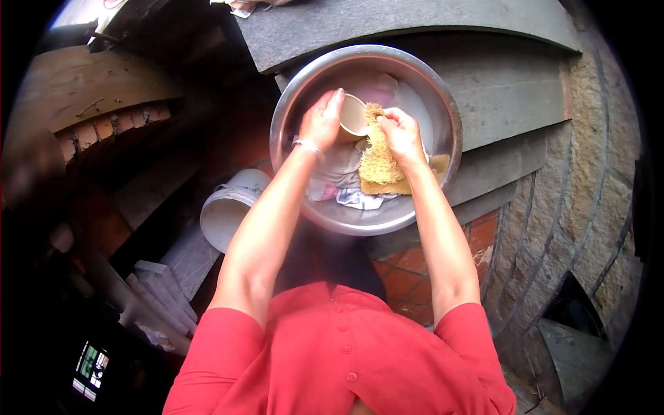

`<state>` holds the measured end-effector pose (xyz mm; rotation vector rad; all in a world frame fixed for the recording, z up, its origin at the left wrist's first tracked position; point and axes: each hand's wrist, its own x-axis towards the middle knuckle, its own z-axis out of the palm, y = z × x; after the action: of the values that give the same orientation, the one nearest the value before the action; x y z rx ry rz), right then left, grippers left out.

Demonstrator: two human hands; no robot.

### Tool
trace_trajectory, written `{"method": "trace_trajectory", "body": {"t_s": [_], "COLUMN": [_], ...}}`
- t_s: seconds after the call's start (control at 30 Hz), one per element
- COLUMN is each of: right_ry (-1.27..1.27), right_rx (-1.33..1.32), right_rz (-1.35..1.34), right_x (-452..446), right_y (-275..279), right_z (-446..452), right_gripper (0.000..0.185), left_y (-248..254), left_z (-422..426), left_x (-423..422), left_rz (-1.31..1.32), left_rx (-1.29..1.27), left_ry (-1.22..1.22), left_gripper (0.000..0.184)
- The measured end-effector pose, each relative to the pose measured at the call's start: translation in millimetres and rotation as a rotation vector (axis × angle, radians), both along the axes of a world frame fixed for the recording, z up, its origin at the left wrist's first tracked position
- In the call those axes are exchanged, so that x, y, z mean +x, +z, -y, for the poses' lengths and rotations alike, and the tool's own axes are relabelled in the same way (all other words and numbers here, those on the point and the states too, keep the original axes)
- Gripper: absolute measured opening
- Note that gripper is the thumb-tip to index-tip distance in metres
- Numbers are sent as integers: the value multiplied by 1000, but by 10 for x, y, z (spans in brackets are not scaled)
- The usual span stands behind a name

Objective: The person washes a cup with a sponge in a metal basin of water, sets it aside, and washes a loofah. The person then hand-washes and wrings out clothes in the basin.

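Inside a wide metal basin [346, 225], left of its middle and toward the far rim, a pale cup [354, 114] is held by the left hand [323, 123]; the fingers are pressed together and wrapped along the outer left side of the cup, and its mouth is turned toward the right; a pale band [308, 146] is worn at the left wrist. Just right of the cup, a fibrous yellow scrubber [377, 155] is gripped near its upper end by the right hand [403, 136], its thumb and fingertips pinched together; the strip is hung from there toward the basin's near edge, and its upper part is brought right beside the cup's rim, though whether the two are touching cannot be told. Below the hands, the bottom of the basin is partly covered by other pieces; near the near edge a white piece with dark markings [360, 199] is seen, and whether it is cloth or dish cannot be made out. Beyond the basin's far edge a grey slab [408, 24] is set; off its left edge a white bucket [242, 183] is placed, tilted in view; off its near right edge red floor tiles [408, 283] are shown, bordered on the right by a stone wall [553, 194].
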<state>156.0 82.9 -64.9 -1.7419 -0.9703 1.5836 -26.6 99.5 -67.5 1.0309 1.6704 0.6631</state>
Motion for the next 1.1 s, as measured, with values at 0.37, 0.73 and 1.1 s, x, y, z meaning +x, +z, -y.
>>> {"method": "trace_trajectory", "body": {"t_s": [0.37,0.73,1.1], "right_ry": [338,686,543], "right_rx": [463,-56,192], "right_rz": [533,590,697], "right_x": [-257,-37,-173], "right_y": [163,459,325], "right_z": [-342,-439,-245], "right_gripper": [16,16,18], "left_y": [162,135,121], "left_z": [64,226,392], "left_x": [169,146,246], "left_rz": [-177,-166,-273], "left_rx": [98,171,421], "left_ry": [-102,-21,72], "left_gripper": [39,36,32]}}
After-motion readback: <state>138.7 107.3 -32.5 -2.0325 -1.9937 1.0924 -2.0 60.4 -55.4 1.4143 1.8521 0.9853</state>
